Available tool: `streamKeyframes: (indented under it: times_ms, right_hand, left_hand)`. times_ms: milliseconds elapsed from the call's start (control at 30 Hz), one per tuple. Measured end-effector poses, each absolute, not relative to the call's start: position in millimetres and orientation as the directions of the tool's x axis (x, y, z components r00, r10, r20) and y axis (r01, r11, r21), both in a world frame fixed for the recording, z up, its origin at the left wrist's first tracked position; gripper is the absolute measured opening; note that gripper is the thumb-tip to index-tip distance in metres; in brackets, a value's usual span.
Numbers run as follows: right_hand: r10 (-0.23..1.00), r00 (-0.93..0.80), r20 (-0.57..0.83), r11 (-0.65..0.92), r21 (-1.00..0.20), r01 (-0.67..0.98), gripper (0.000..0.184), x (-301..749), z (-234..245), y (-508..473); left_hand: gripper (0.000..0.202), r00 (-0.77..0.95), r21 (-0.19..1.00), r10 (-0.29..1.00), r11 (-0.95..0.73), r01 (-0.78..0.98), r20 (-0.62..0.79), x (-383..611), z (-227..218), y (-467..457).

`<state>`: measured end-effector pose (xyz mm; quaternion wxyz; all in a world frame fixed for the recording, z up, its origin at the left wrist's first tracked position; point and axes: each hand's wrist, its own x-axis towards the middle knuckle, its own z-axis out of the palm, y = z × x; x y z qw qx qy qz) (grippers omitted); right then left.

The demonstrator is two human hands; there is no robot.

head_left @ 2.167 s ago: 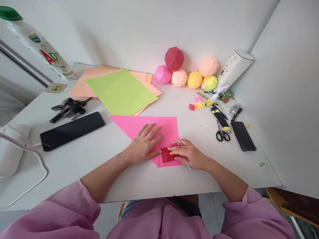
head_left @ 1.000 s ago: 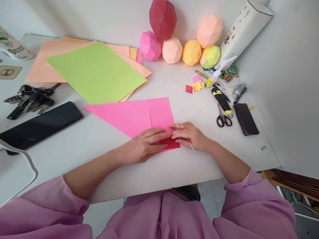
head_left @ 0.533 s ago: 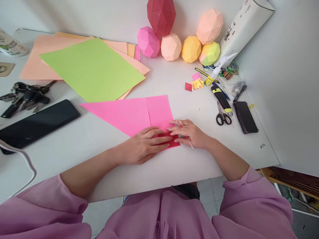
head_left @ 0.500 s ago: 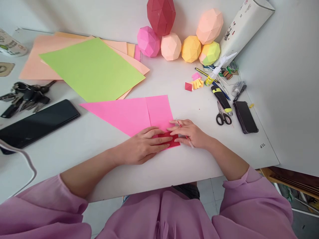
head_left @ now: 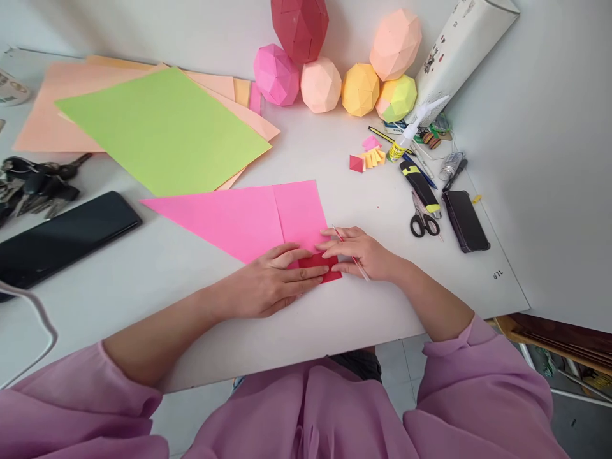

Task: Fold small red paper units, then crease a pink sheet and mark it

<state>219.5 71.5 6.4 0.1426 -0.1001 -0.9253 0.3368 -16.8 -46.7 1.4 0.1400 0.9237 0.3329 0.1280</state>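
Observation:
A pink paper sheet (head_left: pixel 248 217) folded into a triangle lies on the white table (head_left: pixel 143 280). On its near right corner sits a small dark red folded paper piece (head_left: pixel 324 262). My left hand (head_left: pixel 268 287) lies flat with fingers stretched over the red piece and the pink sheet, pressing them down. My right hand (head_left: pixel 366 254) rests at the red piece's right edge, fingertips on it, with a thin red pen (head_left: pixel 350 253) held between its fingers.
Green and peach sheets (head_left: pixel 162 127) lie at back left. Several paper polyhedron balls (head_left: pixel 329 80) line the wall. Scissors (head_left: pixel 423 220), glue (head_left: pixel 406 135), a cutter (head_left: pixel 419 185), small folded pieces (head_left: pixel 366 159) and a dark case (head_left: pixel 465 220) sit right. A black phone (head_left: pixel 62 236) and keys (head_left: pixel 33 188) lie left.
My left hand slid down from the pink sheet onto the red piece and now covers its left part. My head view moved nearer and lower over the table. The right hand has kept its place.

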Motion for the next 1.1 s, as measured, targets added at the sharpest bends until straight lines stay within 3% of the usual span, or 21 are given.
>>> streamKeyframes:
  times_ms: [500, 633, 700, 933, 1100]
  right_hand:
    - [0.287, -0.948, 0.140, 0.699, -0.707, 0.107, 0.025, 218.3, 7.2, 72.0]
    - [0.288, -0.950, 0.123, 0.694, -0.710, 0.118, 0.010, 217.9, 8.1, 71.2]
    - [0.281, -0.952, 0.124, 0.704, -0.701, 0.117, 0.003, 217.9, 8.9, 70.9]
    - [0.263, -0.951, 0.163, 0.761, -0.641, 0.101, 0.010, 221.6, 10.0, 73.9]
    - [0.259, -0.948, 0.184, 0.840, -0.528, 0.127, 0.015, 224.8, 11.0, 75.7]
  left_hand:
    - [0.056, 0.753, 0.332, 0.637, -0.755, 0.565, 0.166, -18.2, -0.7, -46.4]
    - [0.056, 0.752, 0.342, 0.638, -0.753, 0.563, 0.167, -17.7, -0.6, -46.2]
    - [0.054, 0.751, 0.344, 0.638, -0.753, 0.561, 0.169, -17.3, -0.2, -46.1]
    - [0.051, 0.753, 0.311, 0.628, -0.768, 0.560, 0.195, -17.5, -1.1, -46.3]
    - [0.047, 0.757, 0.297, 0.623, -0.774, 0.560, 0.195, -17.2, -0.4, -46.4]
